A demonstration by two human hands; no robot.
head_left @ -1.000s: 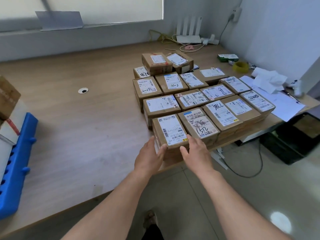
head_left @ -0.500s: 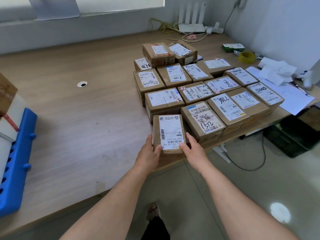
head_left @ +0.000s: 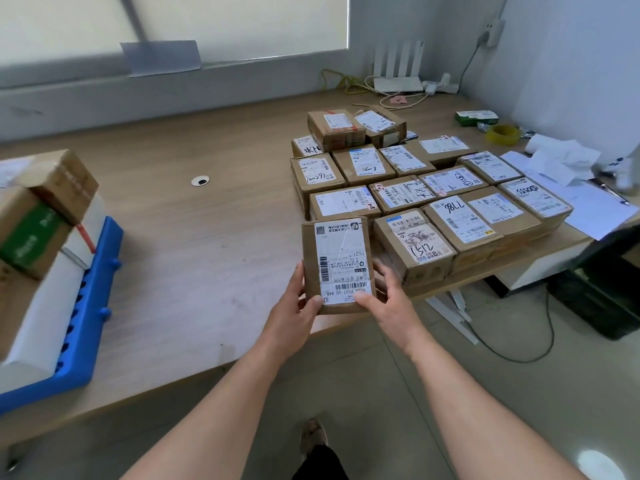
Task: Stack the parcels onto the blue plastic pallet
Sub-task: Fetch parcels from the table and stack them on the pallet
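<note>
Parcels [head_left: 415, 188] in brown cardboard, each bearing a white shipping label, lie packed side by side in rows on the right half of the desk [head_left: 207, 254], a few of them stacked two high. At the lower centre of the frame both hands hold one small parcel [head_left: 337, 265] at the near edge of the desk, just in front of those rows, with its label turned up toward the camera. The left hand [head_left: 294, 310] grips its left side with the thumb pressed on the lower left corner of the label. The right hand [head_left: 389, 299] grips its right side, thumb on the lower right corner and fingers curled along the edge. Whether the far end of this parcel touches the boxes behind it cannot be told. At the left edge of the frame the blue plastic pallet [head_left: 90, 327] lies on the desk, well apart from the held parcel, and carries stacked cartons [head_left: 62, 183], white below and brown above, one printed green. In the upper right sit a yellow tape roll [head_left: 503, 134], loose papers [head_left: 585, 202] and a white router [head_left: 398, 83] with cables.
</note>
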